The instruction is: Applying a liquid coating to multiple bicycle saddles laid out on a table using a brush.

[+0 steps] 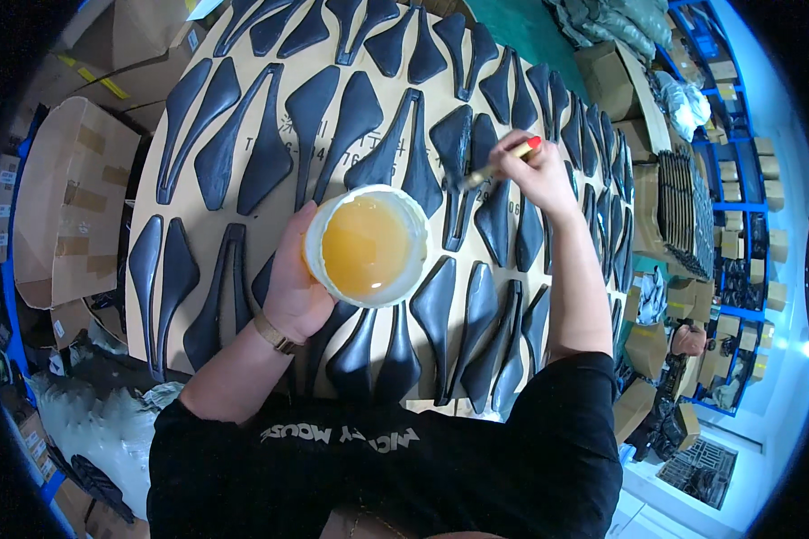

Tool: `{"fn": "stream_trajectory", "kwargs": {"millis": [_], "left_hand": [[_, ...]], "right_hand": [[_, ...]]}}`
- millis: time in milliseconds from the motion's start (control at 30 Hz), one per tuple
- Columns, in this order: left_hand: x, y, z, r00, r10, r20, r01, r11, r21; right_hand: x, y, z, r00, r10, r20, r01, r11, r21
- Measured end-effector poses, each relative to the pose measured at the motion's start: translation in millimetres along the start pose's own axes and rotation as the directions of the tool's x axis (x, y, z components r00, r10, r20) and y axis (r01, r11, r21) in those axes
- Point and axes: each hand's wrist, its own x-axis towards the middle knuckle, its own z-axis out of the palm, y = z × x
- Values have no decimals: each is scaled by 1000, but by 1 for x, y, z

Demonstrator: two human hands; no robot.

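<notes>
In my left hand (295, 278) is a round white tub (417, 235) of amber liquid (360, 244), its open top facing up. My right hand (539, 180) grips a brush (485, 173) with a pale handle and a red end. The bristles reach a black, Y-shaped piece (458, 148) just right of the tub, whose surface looks glossy in places. Around both hands, many similar black pieces (216, 171), each with wide lobes and a narrow stem, lie in rows on a cardboard-covered table (166, 310). The tub hides some of them.
Open cardboard boxes (72, 207) stand on the left, with a plastic-wrapped bundle (99, 431) at lower left. A stack of dark flat parts (683, 211) sits right of the table. Blue shelving (746, 207) full of small boxes runs along the right wall.
</notes>
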Motion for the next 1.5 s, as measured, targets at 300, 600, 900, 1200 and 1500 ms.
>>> {"fn": "stream_trajectory", "kwargs": {"millis": [300, 600, 900, 1200, 1500], "left_hand": [[-9, 1, -6, 981, 72, 183, -70, 997, -15], [-17, -3, -10, 987, 18, 161, -15, 1000, -16], [-22, -5, -14, 997, 16, 78, -17, 1000, 11], [-25, -4, -11, 995, 25, 94, -28, 999, 25], [-24, -4, -6, 994, 34, 104, -37, 999, 34]], "right_hand": [[-64, -18, 6, 980, 177, 93, -176, 984, -14], [-78, -23, 2, 985, 173, 5, -172, 974, 144], [-88, -23, 9, 975, 93, -202, -85, 995, 48], [-82, -3, 8, 983, 109, -146, -90, 988, 128], [-61, 21, 2, 849, -162, -502, 38, 968, -248]]}}
